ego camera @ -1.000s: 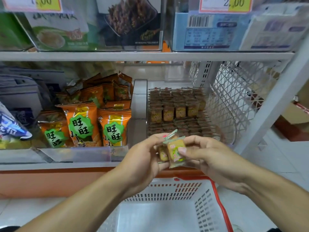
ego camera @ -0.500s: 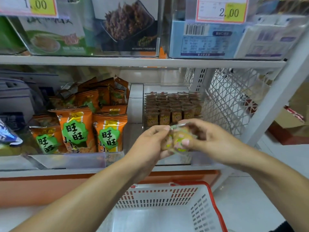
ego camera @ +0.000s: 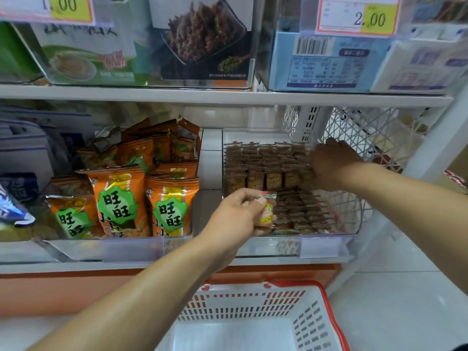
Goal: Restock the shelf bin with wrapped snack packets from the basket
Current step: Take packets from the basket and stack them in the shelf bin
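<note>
The shelf bin is a clear plastic tray on the lower shelf, its front wall low and transparent. Rows of small wrapped snack packets fill it: brown and orange squares in clear wrap, standing upright in tight ranks at the back and lying flatter toward the front. At the bin's front left corner the left hand pinches 1 held packet, orange with a green and yellow label and a crimped top edge, tilted slightly. The right hand rests among the packets at the bin's right rear. The basket, white perforated plastic with a red rim, sits below the shelf.
</note>
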A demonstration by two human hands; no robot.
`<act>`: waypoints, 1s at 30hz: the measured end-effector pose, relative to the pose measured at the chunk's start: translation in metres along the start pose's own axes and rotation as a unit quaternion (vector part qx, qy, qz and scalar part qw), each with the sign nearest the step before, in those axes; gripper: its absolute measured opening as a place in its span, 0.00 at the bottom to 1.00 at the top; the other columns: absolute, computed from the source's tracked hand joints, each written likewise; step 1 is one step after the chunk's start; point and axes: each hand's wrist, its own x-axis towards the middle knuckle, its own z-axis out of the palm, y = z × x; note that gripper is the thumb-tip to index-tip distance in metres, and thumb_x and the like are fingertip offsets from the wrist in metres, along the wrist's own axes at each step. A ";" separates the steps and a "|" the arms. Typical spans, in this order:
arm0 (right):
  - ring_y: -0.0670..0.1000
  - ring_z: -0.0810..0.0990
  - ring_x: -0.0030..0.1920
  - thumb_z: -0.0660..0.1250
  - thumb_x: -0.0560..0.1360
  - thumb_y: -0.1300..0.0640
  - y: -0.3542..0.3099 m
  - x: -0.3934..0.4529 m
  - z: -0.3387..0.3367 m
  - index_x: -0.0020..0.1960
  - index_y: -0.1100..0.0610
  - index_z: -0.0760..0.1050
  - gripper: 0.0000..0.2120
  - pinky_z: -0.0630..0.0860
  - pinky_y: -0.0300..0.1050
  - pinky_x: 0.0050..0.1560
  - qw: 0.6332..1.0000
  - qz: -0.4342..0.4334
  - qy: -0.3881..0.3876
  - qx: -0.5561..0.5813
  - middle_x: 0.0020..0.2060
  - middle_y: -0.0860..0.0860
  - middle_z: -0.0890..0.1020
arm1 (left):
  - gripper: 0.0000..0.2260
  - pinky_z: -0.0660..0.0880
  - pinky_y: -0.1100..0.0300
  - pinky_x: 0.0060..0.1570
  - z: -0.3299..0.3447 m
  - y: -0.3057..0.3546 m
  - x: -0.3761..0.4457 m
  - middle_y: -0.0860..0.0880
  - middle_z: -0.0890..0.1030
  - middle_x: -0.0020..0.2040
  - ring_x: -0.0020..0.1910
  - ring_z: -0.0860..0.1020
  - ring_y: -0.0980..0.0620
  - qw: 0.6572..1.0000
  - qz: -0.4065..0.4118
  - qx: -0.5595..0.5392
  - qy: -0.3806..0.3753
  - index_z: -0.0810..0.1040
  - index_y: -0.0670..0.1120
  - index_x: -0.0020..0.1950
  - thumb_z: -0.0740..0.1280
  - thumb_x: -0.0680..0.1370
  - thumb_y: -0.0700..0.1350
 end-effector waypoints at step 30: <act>0.55 0.84 0.45 0.77 0.73 0.56 -0.067 -0.093 -0.022 0.56 0.50 0.81 0.13 0.81 0.48 0.48 0.776 -0.107 0.029 0.621 0.45 0.52 0.86 | 0.08 0.84 0.53 0.48 0.002 -0.003 -0.001 0.43 0.87 0.52 0.50 0.87 0.47 0.998 0.008 -0.054 0.026 0.81 0.46 0.61 0.66 0.84 0.43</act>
